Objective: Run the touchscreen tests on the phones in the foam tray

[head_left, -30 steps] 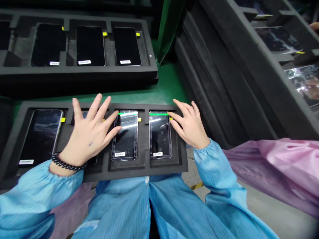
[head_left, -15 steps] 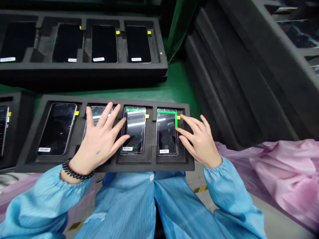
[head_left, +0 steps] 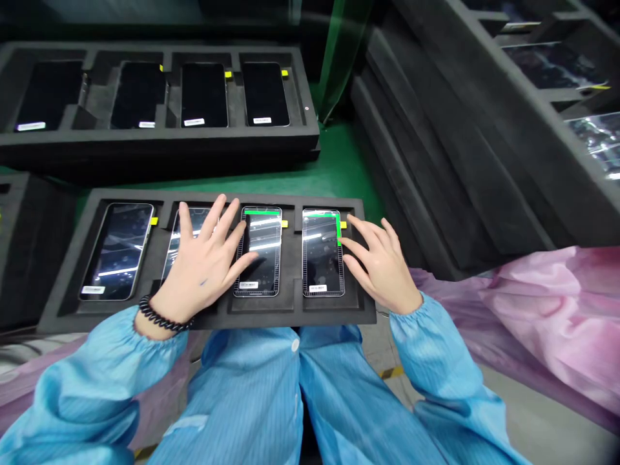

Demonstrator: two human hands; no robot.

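A black foam tray lies in front of me with several phones in its slots. My right hand is open, fingers bent, at the rightmost phone; its index fingertip touches that phone's right edge, at the lower end of a green strip along the screen's top and upper right side. My left hand is spread open, palm down, largely covering the second phone from the left. Its index finger and thumb reach over the left side of the neighbouring phone, which shows a green strip along its top. Neither hand holds anything.
At the left of my tray lies another phone with a yellow tab. A second foam tray with phones stands behind on the green surface. Stacked foam trays rise at the right. Pink cloth shows at both sides.
My left hand has shifted slightly right, its thumb reaching a little further over the phone beside it. My right index finger has stayed near the same edge. The whole view has moved slightly.
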